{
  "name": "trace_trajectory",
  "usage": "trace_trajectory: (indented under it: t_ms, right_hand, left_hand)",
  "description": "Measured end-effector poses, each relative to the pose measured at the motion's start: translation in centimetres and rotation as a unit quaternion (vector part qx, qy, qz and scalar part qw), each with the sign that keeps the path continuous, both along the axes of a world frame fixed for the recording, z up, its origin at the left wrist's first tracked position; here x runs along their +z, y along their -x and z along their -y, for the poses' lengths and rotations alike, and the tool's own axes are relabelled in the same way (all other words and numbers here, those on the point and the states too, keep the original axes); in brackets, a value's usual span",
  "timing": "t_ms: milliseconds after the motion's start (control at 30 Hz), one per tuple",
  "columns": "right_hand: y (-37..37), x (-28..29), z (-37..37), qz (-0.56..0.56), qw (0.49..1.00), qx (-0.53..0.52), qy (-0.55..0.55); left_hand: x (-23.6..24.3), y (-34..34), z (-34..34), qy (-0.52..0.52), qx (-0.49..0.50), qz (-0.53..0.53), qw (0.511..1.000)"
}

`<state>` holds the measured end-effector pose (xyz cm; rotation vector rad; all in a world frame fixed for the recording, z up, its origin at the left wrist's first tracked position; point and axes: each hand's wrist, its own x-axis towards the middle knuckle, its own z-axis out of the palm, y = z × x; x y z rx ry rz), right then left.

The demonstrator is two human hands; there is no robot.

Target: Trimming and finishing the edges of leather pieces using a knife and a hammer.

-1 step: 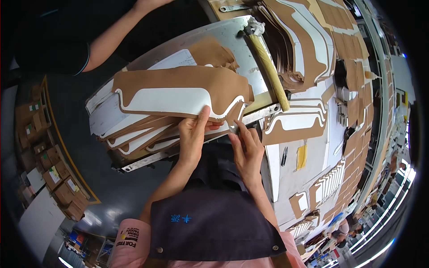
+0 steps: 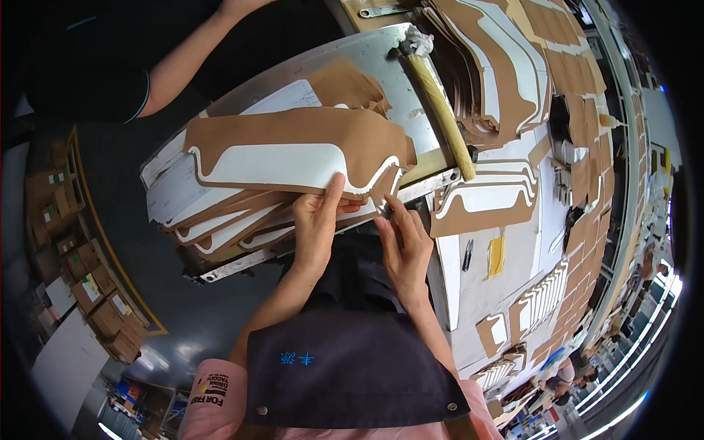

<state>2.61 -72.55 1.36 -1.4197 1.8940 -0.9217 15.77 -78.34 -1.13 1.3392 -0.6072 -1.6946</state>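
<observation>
My left hand (image 2: 317,220) grips the lower edge of a brown shaped sheet (image 2: 293,126) with a white inner panel, thumb on the white and fingertips underneath. My right hand (image 2: 402,246) is pinched at the notched right end of that sheet, on something small that I cannot make out. The sheet lies over a stack of similar brown and white pieces (image 2: 220,231) and papers (image 2: 282,95) on a metal plate (image 2: 370,53). A yellow cylindrical roll (image 2: 440,103) lies along the plate's right side.
Another person's arm (image 2: 183,66) reaches in at upper left. To the right are stacks of brown pieces (image 2: 513,44), more cut pieces (image 2: 484,220), a cutter (image 2: 467,254) and a yellow strip (image 2: 496,255) on a worktable (image 2: 469,301). Cartons (image 2: 88,290) line the left.
</observation>
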Motion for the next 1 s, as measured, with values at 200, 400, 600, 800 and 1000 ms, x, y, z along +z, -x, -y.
trace_trajectory:
  t_ms: [200, 400, 600, 800, 1000]
  right_hand:
    - [-1.1, -1.6, 0.3, -0.019, 0.998, -0.027, 0.049]
    - [-1.1, -1.6, 0.3, -0.052, 0.997, -0.024, 0.054]
    - [-0.8, -1.7, 0.6, -0.134, 0.988, -0.011, 0.074]
    - [-0.8, -1.5, 0.7, -0.122, 0.990, -0.022, 0.066]
    - [-1.1, -1.4, 0.7, -0.044, 0.996, -0.048, 0.063]
  left_hand:
    - [0.0, 0.6, -0.4, 0.007, 0.008, -0.006, 1.000]
    - [-0.1, 0.9, -0.7, -0.020, 0.026, -0.031, 0.999]
    - [0.6, 1.2, -0.9, -0.063, 0.033, -0.043, 0.996]
    - [0.6, 1.3, -0.8, -0.067, 0.026, -0.032, 0.997]
    - [0.8, 1.4, -0.8, -0.074, 0.051, -0.055, 0.994]
